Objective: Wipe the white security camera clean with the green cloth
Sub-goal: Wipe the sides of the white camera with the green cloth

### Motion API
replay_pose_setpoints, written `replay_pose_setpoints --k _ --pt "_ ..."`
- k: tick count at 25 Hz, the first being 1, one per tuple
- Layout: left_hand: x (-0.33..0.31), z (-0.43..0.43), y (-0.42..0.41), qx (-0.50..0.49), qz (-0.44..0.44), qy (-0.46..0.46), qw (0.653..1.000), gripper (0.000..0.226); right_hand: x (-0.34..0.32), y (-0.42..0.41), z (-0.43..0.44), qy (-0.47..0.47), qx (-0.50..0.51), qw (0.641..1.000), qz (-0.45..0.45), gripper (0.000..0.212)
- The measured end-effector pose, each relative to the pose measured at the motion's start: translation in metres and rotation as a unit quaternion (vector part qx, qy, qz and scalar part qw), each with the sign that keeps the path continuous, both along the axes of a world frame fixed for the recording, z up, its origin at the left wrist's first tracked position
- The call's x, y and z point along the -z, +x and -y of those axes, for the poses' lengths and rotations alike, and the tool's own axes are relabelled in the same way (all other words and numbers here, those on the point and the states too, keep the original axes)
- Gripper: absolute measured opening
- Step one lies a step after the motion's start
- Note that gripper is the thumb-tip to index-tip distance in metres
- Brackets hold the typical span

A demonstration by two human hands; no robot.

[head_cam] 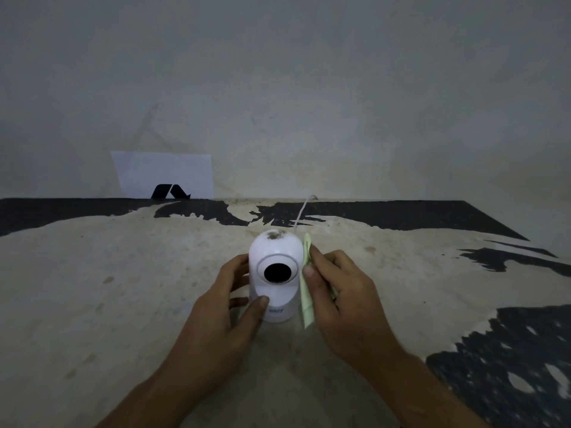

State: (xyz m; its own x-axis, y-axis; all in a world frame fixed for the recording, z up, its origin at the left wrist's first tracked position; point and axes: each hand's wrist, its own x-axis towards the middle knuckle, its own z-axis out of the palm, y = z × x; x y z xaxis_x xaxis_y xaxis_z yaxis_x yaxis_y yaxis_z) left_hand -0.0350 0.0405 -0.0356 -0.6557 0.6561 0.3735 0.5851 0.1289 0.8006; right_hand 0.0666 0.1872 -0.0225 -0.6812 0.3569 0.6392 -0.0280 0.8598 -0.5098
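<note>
The white security camera (275,257) stands upright on the worn surface, its dark round lens facing me. A brown dirt patch sits on top of its dome. My left hand (227,304) grips the camera's left side and base, thumb across the front. My right hand (336,288) holds the folded pale green cloth (306,301) flat against the camera's right side. A thin white cable (301,213) runs from behind the camera toward the wall.
The surface (123,288) is beige with peeling black patches at the back and right. A white sheet of paper (163,174) with a black mark leans against the grey wall at the back left.
</note>
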Motion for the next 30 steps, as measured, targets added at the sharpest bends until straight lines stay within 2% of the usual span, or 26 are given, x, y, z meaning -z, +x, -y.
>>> replay_pose_setpoints --k 3,7,11,16,20,23,30 --pt "0.001 0.000 0.001 0.001 -0.002 0.000 1.000 0.060 0.001 0.004 -0.009 0.000 -0.001 0.999 0.054 0.024" --pt "0.001 -0.001 0.004 0.017 0.024 0.006 1.000 0.060 -0.005 0.005 -0.002 0.007 0.011 1.000 -0.026 0.030" --pt "-0.001 -0.001 0.004 0.010 0.016 0.011 1.000 0.056 0.004 0.003 -0.006 0.002 0.005 0.999 0.052 0.021" --pt "-0.003 -0.001 0.005 0.009 0.021 0.004 1.000 0.056 -0.001 0.002 -0.010 0.019 0.043 0.999 -0.020 0.022" --pt "-0.003 0.001 0.005 0.006 0.014 0.003 1.000 0.056 -0.003 0.006 -0.005 -0.029 0.031 0.997 -0.058 0.025" --pt "-0.004 0.000 0.007 0.006 0.017 0.003 1.000 0.056 -0.006 0.005 0.000 0.031 0.027 0.994 -0.106 0.022" --pt "-0.005 -0.001 0.005 0.015 0.012 -0.002 1.000 0.055 0.001 0.003 -0.001 0.019 0.024 0.998 -0.050 0.026"
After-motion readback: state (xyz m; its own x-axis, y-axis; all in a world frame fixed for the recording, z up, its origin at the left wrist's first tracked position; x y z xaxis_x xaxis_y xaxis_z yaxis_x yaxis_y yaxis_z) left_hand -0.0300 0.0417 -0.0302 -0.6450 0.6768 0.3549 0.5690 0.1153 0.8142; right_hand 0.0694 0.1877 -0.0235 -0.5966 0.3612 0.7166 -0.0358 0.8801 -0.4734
